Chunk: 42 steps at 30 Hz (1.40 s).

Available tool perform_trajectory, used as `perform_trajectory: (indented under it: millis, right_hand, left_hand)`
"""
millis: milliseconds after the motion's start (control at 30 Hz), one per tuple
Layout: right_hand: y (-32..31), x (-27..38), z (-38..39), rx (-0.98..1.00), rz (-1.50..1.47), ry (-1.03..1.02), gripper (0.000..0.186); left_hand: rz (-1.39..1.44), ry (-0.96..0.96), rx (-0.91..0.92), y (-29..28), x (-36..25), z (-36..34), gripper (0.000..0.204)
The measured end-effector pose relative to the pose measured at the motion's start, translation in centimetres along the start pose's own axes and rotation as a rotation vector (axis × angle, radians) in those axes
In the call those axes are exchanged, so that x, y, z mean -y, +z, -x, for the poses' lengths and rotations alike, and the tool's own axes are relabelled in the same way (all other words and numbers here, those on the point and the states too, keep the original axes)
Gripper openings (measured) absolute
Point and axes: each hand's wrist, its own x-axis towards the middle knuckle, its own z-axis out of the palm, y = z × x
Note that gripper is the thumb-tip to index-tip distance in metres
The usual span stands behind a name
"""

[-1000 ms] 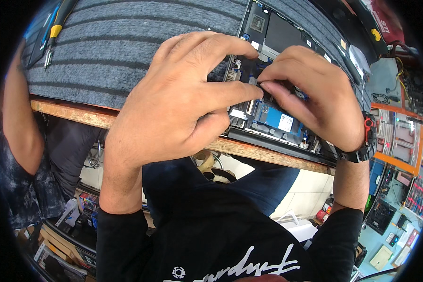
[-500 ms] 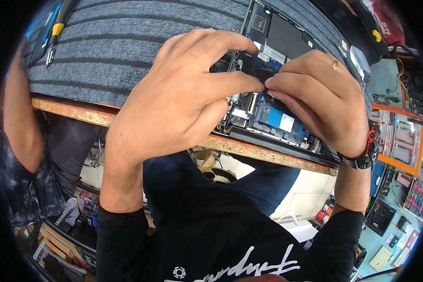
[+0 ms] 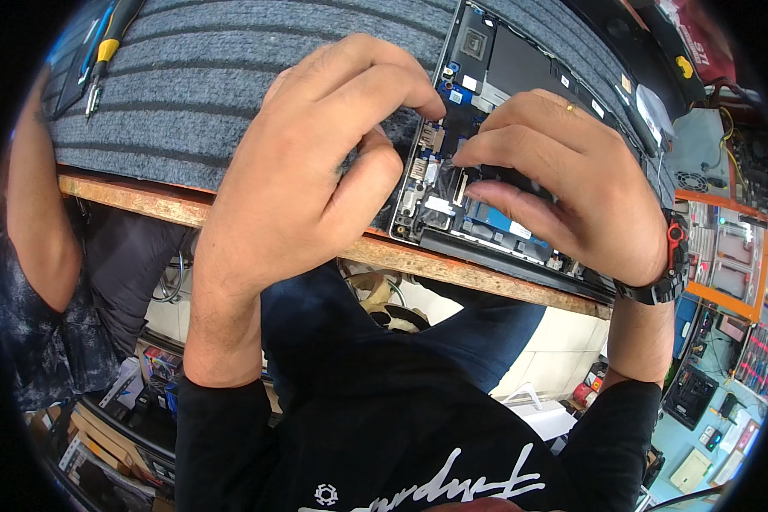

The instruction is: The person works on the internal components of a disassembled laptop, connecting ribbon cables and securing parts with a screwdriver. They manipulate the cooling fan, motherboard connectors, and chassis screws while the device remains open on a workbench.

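An opened laptop base (image 3: 505, 64) lies at the table edge with its circuit board and inner parts bare. My left hand (image 3: 324, 145) is over its left side. One bent fingertip rests at the board's left edge, beside metal ports (image 3: 429, 138), and the thumb stays apart with nothing visibly held. My right hand (image 3: 563, 175) reaches in from the right, index finger and thumb spread over the middle of the board. Beneath its thumb a blue part (image 3: 491, 217) shows partly, near a pale connector strip (image 3: 462, 186). My fingers hide much of the board's centre.
A grey ribbed mat (image 3: 179, 94) covers the table, whose wooden front edge (image 3: 136, 198) runs below. A yellow and black screwdriver (image 3: 107, 49) lies at the far left, near another person's arm (image 3: 38, 196). Cables and parts crowd the right side.
My left hand has pulled back to the left, its fingers leaving the board's middle for its left edge. My right hand's pinched fingers have spread and shifted slightly left.
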Motion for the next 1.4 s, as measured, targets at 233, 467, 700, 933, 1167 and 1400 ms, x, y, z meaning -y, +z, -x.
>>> perform_trajectory:
  millis: [233, 467, 700, 933, 1167, 1400]
  right_hand:
    - [0.2, -0.4, 0.3, 0.002, 0.088, -0.036, 0.025]
    - [-1.1, -0.9, -0.3, 0.06, 0.24, -0.288, 0.025]
    - [-1.9, -1.8, -1.2, 0.16, 0.323, -0.485, 0.031]
    - [-2.7, -1.1, -2.1, 0.269, 0.375, -0.52, 0.034]
    - [-1.9, -1.3, -1.6, 0.191, 0.241, -0.363, 0.029]
    - [-2.1, -1.6, -0.8, 0.15, 0.245, -0.261, 0.027]
  left_hand:
    - [0.004, -0.007, -0.001, 0.2, -0.1, 0.0, 0.043]
    - [0.0, -0.015, 0.015, 0.3, 0.0, 0.1, 0.046]
    - [-0.06, -0.029, 0.01, 0.4, -0.3, 0.1, 0.048]
    - [-0.118, -0.014, 0.015, 0.5, -0.4, 0.2, 0.057]
    - [-0.103, -0.007, 0.004, 0.7, -0.1, 0.4, 0.057]
    - [-0.071, 0.058, 0.063, 0.3, -0.1, 0.3, 0.053]
